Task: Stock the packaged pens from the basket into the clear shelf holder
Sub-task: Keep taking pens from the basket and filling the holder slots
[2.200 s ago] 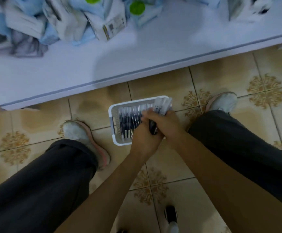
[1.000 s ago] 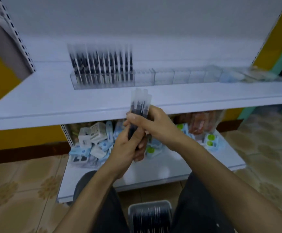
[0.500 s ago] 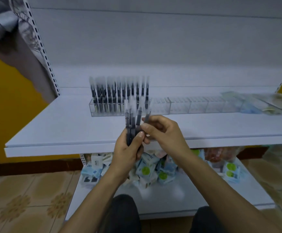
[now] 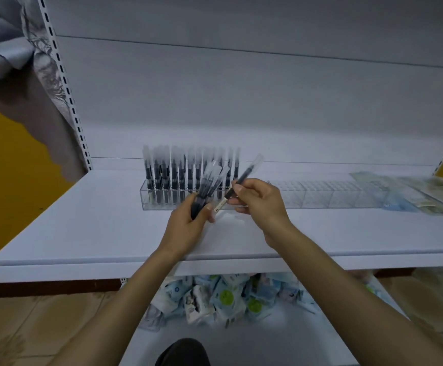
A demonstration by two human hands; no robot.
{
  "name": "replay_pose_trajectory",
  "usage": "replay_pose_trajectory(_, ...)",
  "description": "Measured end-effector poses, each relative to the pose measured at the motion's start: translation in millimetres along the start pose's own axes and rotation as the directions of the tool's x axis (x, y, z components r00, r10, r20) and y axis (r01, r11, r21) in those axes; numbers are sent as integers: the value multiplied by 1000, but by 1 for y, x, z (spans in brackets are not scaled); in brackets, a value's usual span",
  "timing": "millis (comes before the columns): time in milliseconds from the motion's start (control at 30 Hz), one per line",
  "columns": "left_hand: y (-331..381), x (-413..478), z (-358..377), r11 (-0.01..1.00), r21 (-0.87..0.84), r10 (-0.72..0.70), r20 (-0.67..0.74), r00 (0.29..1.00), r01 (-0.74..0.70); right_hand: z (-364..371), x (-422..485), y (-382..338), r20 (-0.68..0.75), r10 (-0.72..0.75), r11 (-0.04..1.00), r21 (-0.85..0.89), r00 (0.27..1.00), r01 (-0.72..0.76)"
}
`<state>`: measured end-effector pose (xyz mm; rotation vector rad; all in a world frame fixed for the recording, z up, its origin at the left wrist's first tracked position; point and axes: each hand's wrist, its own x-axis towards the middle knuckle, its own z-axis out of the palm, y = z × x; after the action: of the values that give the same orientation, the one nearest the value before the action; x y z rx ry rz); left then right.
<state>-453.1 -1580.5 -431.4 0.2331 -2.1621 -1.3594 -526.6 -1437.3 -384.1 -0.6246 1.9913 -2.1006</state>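
1. The left hand [image 4: 188, 228] had a tight grip on a bunch of packaged pens [image 4: 211, 178]. The pens fanned up out of its curled fingers.
2. The right hand [image 4: 260, 202] had a pinching grip on one packaged pen [image 4: 244, 178]. That pen was slanted, with its top end pointing up and to the right.
3. The low end of that pen was just beside the left hand's fingertips.
4. Both hands were over the white shelf [image 4: 83, 233], right in front of the clear shelf holder [image 4: 320, 198].
5. The holder was a long row of clear boxes on the shelf. Standing pens [image 4: 178, 170] filled its left end.
6. Flat packets [image 4: 426, 191] lay on the shelf by the holder's right end.
7. Small packs [image 4: 225, 297] sat in a pile on the lower shelf [image 4: 268, 336].
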Motion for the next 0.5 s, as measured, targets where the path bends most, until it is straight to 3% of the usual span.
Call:
replay_pose_trajectory(133,-9,5,-5,998,16,-59,-39,997,60,2,15,1,-57,-68,997,-43,996,65)
replay_pose_trajectory(267,-10,3,-7,984,-139,-115,-49,992,108,4,37,0,-144,-169,979,-139,975,149)
replay_pose_trajectory(367,-11,2,-10,947,-284,-181,-91,979,148,10,52,1,-131,-241,945,-257,962,202)
replay_pose_trajectory(500,-13,2,-10,939,-317,-175,-105,979,134,22,64,5,-114,-318,900,-350,941,261)
